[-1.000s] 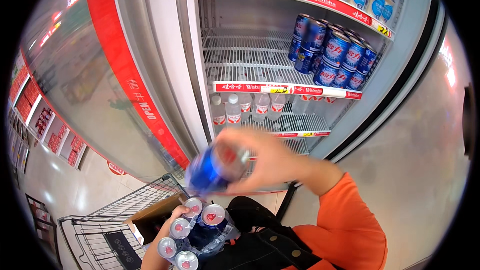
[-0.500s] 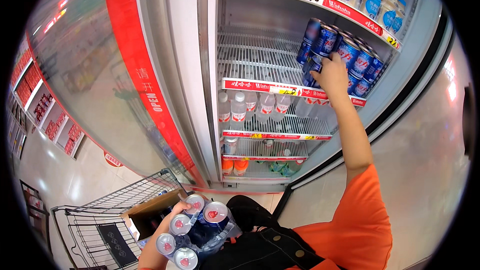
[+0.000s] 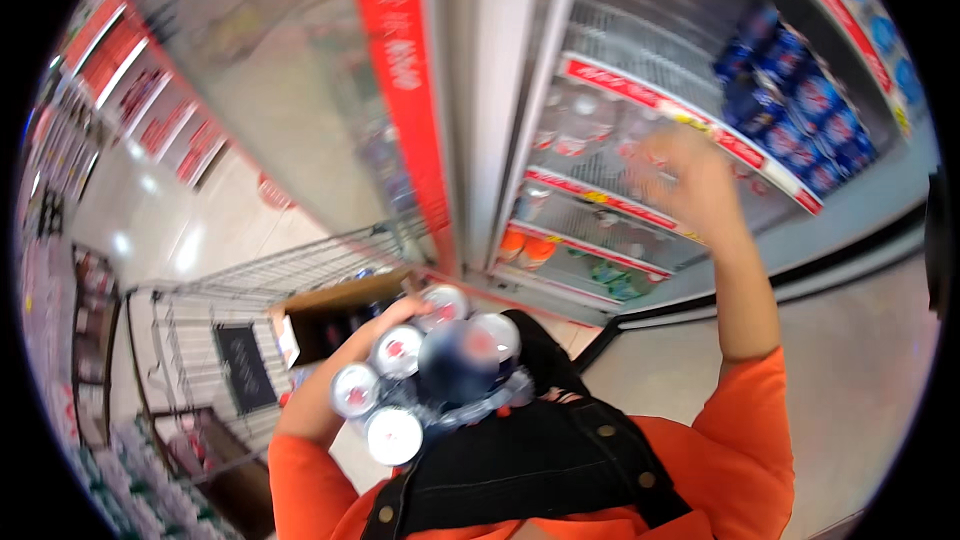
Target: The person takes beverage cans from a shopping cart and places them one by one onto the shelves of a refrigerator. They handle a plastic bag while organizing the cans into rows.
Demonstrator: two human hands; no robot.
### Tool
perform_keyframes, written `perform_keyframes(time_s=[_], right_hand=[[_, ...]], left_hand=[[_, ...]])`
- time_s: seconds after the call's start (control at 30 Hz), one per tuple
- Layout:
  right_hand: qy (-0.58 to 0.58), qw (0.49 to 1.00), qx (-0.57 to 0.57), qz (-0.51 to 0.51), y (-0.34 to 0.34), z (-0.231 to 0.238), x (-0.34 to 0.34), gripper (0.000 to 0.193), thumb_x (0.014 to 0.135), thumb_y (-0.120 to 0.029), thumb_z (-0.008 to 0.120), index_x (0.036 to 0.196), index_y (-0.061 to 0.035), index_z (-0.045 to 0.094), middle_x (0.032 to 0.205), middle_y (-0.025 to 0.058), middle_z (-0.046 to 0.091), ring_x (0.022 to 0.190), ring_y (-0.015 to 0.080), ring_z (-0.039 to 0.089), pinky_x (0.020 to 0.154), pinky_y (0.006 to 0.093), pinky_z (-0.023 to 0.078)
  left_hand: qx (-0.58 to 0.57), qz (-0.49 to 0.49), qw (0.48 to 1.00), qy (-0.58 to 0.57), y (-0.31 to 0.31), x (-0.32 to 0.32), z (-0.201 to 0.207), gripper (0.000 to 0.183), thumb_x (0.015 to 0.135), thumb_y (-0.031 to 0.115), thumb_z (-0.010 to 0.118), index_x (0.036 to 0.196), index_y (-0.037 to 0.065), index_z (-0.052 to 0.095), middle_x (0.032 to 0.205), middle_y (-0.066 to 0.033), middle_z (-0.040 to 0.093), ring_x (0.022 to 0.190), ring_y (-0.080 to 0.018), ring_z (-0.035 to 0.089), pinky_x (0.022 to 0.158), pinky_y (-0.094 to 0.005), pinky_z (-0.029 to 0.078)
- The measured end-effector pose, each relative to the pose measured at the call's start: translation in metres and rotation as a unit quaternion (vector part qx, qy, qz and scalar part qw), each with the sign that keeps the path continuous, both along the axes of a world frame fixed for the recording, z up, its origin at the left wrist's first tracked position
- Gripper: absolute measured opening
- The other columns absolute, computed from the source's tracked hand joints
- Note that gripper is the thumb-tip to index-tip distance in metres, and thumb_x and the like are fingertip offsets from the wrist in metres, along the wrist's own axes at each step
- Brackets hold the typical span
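My left hand (image 3: 402,314) grips the edge of a clear-wrapped pack of cans (image 3: 396,352), held against my front. Several silver lids with red tabs face up. A dark blue can (image 3: 452,365) shows as a blur at the pack's middle, its position in the wrap unclear. My right hand (image 3: 680,175) is in front of the fridge's bottle shelf, below and left of the blue cans (image 3: 805,105). Motion smears its fingers, and no object shows clearly in it. Those blue cans stand stacked at the right of the wire shelf above.
A wire shopping cart (image 3: 190,290) with an open cardboard box (image 3: 350,292) is at my left. The glass fridge door (image 3: 400,70) stands swung out on the left. Clear bottles (image 3: 585,120) and orange-capped ones (image 3: 535,252) fill lower shelves. Store racks (image 3: 150,90) line the far left.
My right hand has drawn back from the blue cans, down toward the lower shelves. The view has shifted, and the dark blue can in the pack looks tilted and blurred now.
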State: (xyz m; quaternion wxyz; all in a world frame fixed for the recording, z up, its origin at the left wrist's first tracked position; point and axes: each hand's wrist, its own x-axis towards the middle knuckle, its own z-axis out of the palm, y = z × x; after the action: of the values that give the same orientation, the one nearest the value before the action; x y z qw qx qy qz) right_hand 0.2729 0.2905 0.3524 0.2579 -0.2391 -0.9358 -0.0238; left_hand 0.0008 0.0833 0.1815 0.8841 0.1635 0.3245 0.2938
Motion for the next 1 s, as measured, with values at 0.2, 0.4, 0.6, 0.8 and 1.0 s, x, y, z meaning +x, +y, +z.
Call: perform_keyframes(time_s=[0.2, 0.4, 0.6, 0.8, 1.0], right_hand=[[-0.102, 0.901, -0.220, 0.360, -0.114, -0.065, -0.064, 0.035, 0.067, -0.022, 0.073, 0.098, -0.0107, 0.062, 0.093, 0.0014, 0.057, 0.079, 0.0198, 0.055, 0.066, 0.0298, 0.047], [-0.229, 0.933, -0.111, 0.254, -0.125, -0.076, -0.072, 0.067, 0.055, -0.028, 0.078, 0.112, -0.0013, 0.052, 0.099, 0.0088, 0.049, 0.089, 0.0230, 0.050, 0.070, 0.0307, 0.046], [-0.201, 0.936, -0.036, 0.288, -0.118, -0.073, -0.064, 0.016, 0.070, -0.020, 0.054, 0.075, -0.0061, 0.061, 0.086, 0.0034, 0.049, 0.086, 0.0201, 0.047, 0.063, 0.0298, 0.038], [-0.065, 0.942, -0.128, 0.304, -0.108, -0.082, -0.065, 0.052, 0.047, -0.027, 0.074, 0.091, -0.0022, 0.061, 0.095, 0.0075, 0.049, 0.100, 0.0243, 0.044, 0.081, 0.0394, 0.034], [-0.119, 0.923, -0.252, 0.266, -0.117, -0.087, -0.063, 0.074, 0.041, -0.030, 0.080, 0.104, 0.0008, 0.056, 0.103, 0.0099, 0.047, 0.108, 0.0269, 0.042, 0.093, 0.0456, 0.029]], left_hand=[[-0.006, 0.011, 1.000, -0.010, -0.001, 0.002, 0.016, 0.075, 0.078, 0.059, 0.043, 0.130, 0.004, 0.040, 0.121, -0.0259, 0.048, 0.106, -0.0416, 0.052, 0.090, -0.0562, 0.040], [0.015, 0.021, 1.000, 0.018, 0.008, -0.002, 0.008, 0.073, 0.077, 0.057, 0.044, 0.127, 0.004, 0.042, 0.118, -0.0254, 0.050, 0.103, -0.0403, 0.054, 0.089, -0.0541, 0.042], [0.018, 0.008, 0.999, 0.049, 0.024, -0.004, 0.000, 0.072, 0.076, 0.055, 0.046, 0.126, 0.004, 0.043, 0.117, -0.0248, 0.051, 0.102, -0.0392, 0.055, 0.088, -0.0525, 0.043], [0.010, -0.004, 0.997, 0.078, 0.030, -0.004, -0.001, 0.070, 0.075, 0.053, 0.048, 0.125, 0.004, 0.043, 0.116, -0.0242, 0.052, 0.102, -0.0381, 0.055, 0.088, -0.0510, 0.043], [0.005, -0.023, 0.996, 0.086, 0.030, -0.002, -0.002, 0.069, 0.074, 0.051, 0.050, 0.124, 0.003, 0.044, 0.115, -0.0236, 0.052, 0.101, -0.0370, 0.056, 0.088, -0.0495, 0.044]])
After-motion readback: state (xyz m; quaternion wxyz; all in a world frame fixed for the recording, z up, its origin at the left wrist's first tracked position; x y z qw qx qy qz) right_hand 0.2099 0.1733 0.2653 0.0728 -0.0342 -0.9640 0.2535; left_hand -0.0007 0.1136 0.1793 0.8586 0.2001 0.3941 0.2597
